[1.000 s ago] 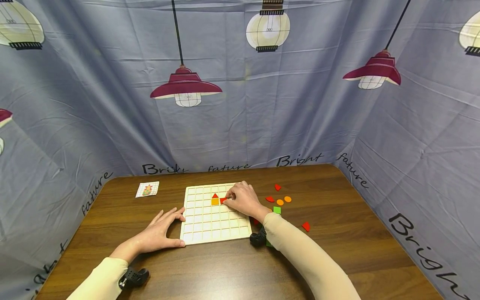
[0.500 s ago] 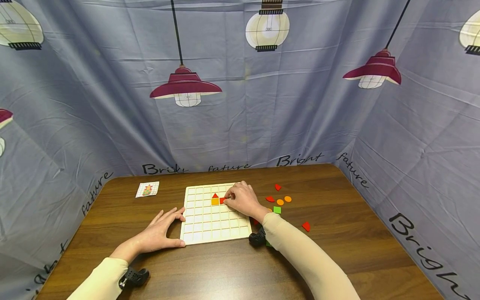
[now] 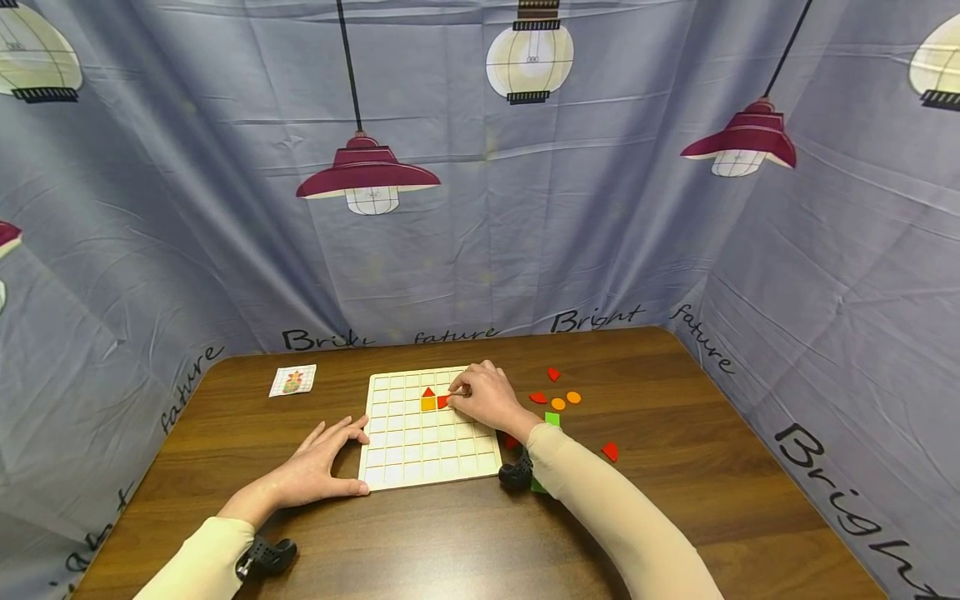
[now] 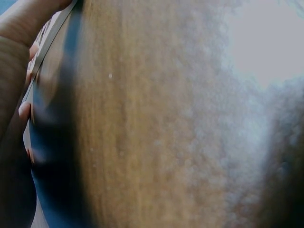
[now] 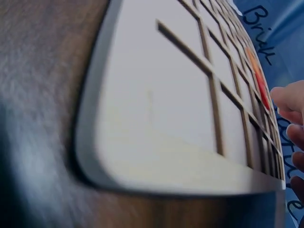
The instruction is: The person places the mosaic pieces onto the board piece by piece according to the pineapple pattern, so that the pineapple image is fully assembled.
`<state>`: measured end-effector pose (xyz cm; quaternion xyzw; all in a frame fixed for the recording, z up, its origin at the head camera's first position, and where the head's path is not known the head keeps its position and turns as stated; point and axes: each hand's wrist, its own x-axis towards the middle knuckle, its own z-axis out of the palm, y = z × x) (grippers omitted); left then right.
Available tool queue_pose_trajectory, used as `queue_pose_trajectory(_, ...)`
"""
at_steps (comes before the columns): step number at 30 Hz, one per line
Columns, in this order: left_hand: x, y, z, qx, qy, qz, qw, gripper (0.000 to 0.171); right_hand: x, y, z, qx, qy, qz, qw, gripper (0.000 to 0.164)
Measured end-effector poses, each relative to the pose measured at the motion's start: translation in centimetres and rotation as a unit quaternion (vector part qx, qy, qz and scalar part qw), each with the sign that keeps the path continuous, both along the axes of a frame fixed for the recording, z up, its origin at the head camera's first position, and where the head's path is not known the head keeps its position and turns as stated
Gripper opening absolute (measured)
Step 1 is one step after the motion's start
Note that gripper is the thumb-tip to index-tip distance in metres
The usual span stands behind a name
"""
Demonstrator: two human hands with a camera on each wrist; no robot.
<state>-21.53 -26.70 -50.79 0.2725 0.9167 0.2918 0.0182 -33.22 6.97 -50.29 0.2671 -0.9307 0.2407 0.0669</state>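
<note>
A pale gridded board (image 3: pixel 427 458) lies on the wooden table. On it a small red triangle (image 3: pixel 428 392) sits just above an orange square tile (image 3: pixel 428 404). My right hand (image 3: pixel 491 398) is over the board's upper right, thumb and fingers pinching a small red tile (image 3: pixel 442 402) beside the orange square; the fingers cover part of its shape. In the right wrist view, the red tile (image 5: pixel 261 89) lies at the thumb's tip. My left hand (image 3: pixel 318 467) rests at the board's left side, fingertips on the left edge and thumb at the near corner.
A small card (image 3: pixel 292 380) with a printed coloured pattern lies at the back left. Right of the board are scattered loose pieces: red fan-like ones (image 3: pixel 611 452), orange discs (image 3: pixel 573 397) and green squares (image 3: pixel 552 419). A lamp-printed curtain (image 3: pixel 450 250) hangs behind the table.
The red tile under my right fingers shifts only very slightly against the orange square. My left hand stays at the board's edge; the whole head view drifts slightly.
</note>
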Motion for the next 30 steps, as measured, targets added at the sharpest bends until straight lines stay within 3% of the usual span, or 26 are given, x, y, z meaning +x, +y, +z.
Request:
queue_pose_trajectory(8,-0.1,0.0,-0.1,-0.007,-0.005,0.006,0.9999,0.062,0.1,2.1,1.2,-0.035,-0.023,0.000,0.999,0.022)
queue_pose_trajectory(15,-0.1,0.0,-0.1,-0.009,-0.006,0.005,0.9999,0.062,0.1,5.4,1.7,-0.057,0.005,-0.008,0.998,0.021)
queue_pose_trajectory(30,-0.1,0.0,-0.1,-0.006,-0.003,0.002,1.0000,0.062,0.5,11.3,3.1,-0.058,0.011,-0.036,0.998,0.027)
